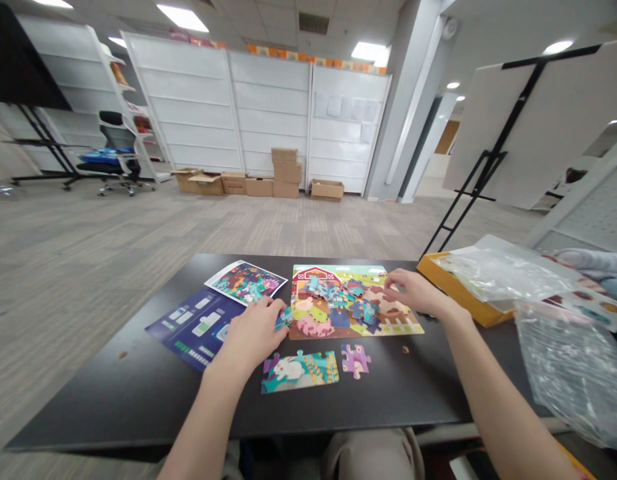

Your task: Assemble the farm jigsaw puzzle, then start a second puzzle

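Blue puzzle piece [284, 317] in left hand [253, 333]; right hand [411, 288] on farm puzzle board [338, 273].

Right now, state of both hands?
Left hand: closed on a puzzle piece.
Right hand: fingers on loose pieces over the puzzle board; grip cannot be told.

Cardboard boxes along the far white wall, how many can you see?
8, maybe more hidden. Two open boxes at the left, one and another beside them, a stack of three in the middle, and one open box at the right.
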Demonstrator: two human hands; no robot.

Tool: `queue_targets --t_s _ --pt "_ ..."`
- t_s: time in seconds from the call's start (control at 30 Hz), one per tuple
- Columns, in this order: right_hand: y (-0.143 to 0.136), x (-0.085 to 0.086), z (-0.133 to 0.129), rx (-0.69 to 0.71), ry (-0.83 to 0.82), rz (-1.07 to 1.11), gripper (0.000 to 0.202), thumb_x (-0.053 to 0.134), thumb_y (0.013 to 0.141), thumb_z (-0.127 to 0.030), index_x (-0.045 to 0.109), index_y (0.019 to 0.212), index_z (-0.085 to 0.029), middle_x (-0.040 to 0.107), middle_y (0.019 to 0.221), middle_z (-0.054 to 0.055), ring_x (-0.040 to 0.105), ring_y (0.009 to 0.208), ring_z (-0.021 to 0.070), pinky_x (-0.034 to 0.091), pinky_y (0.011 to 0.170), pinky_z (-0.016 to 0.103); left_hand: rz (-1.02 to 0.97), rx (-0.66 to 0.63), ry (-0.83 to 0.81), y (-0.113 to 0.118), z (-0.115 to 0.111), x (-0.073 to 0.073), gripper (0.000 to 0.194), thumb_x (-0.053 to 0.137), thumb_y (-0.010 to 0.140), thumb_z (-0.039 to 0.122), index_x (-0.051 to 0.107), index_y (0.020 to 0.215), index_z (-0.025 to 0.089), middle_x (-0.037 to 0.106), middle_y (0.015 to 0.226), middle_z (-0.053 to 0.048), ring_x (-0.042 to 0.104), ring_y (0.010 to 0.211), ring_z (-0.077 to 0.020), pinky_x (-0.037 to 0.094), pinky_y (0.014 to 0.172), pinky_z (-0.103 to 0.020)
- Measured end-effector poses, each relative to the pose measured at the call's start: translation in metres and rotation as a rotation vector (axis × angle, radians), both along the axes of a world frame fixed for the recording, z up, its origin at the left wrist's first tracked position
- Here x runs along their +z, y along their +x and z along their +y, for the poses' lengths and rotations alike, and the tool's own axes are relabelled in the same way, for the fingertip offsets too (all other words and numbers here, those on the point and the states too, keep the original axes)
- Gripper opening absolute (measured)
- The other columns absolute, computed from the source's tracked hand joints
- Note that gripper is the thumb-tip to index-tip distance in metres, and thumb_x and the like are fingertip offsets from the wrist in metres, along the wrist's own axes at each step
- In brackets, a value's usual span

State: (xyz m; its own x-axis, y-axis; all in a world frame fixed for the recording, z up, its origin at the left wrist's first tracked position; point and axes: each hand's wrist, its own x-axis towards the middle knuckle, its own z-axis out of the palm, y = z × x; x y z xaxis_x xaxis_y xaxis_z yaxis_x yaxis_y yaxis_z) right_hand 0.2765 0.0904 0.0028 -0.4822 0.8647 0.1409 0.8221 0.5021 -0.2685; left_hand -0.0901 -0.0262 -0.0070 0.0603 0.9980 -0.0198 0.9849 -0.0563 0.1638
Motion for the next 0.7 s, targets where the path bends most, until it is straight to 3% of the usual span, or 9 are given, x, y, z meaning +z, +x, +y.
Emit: queue_targets --t_s 0.1,0.17,0.33,0.57,0.7 --pt "-0.038 0.002 -0.018 0.303 -0.052 0.142 0.018 0.061 0.093 -0.037 0.071 0.093 -0.022 0.071 0.101 0.007 0.065 0.096 0.0218 0.050 0.089 0.033 0.047 0.039 -0.015 0.008 -0.003 0.003 0.030 0.058 0.091 0.031 0.060 0.120 0.023 0.061 0.127 -0.012 0.060 0.118 -0.0298 0.053 0.084 -0.039" --pt "-0.056 -0.002 -0.027 0.380 -0.050 0.139 0.017 0.066 0.092 -0.037 0.072 0.099 -0.023 0.069 0.109 0.007 0.063 0.104 0.0233 0.049 0.094 0.036 0.075 0.056 -0.008 0.014 -0.005 0.005 0.028 0.057 0.092 0.030 0.060 0.118 0.021 0.061 0.126 -0.013 0.060 0.117 -0.0311 0.053 0.085 -0.040" --pt "-0.070 -0.017 -0.034 0.404 -0.031 0.020 0.024 0.068 0.092 -0.036 0.074 0.113 -0.024 0.065 0.119 0.010 0.061 0.110 0.0253 0.048 0.096 0.039 0.105 0.038 0.094 0.030 -0.008 0.008 0.029 0.053 0.094 0.033 0.062 0.116 0.017 0.063 0.122 -0.015 0.058 0.114 -0.0358 0.049 0.091 -0.048" --pt "-0.061 -0.015 -0.029 0.380 -0.067 -0.028 0.020 0.069 0.090 -0.029 0.075 0.108 -0.022 0.069 0.107 0.008 0.063 0.101 0.0247 0.048 0.091 0.038 -0.077 -0.337 0.134 0.071 0.004 -0.003 0.024 0.050 0.098 0.030 0.061 0.117 0.021 0.064 0.124 -0.010 0.054 0.121 -0.0288 0.045 0.101 -0.043" --pt "-0.055 -0.018 -0.027 0.387 -0.080 -0.018 0.018 0.070 0.087 -0.025 0.075 0.104 -0.021 0.068 0.103 0.008 0.062 0.100 0.0241 0.047 0.092 0.038 -0.095 -0.403 0.123 0.099 0.010 -0.009 0.027 0.056 0.096 0.027 0.058 0.121 0.020 0.063 0.124 -0.011 0.055 0.119 -0.0282 0.045 0.103 -0.043"
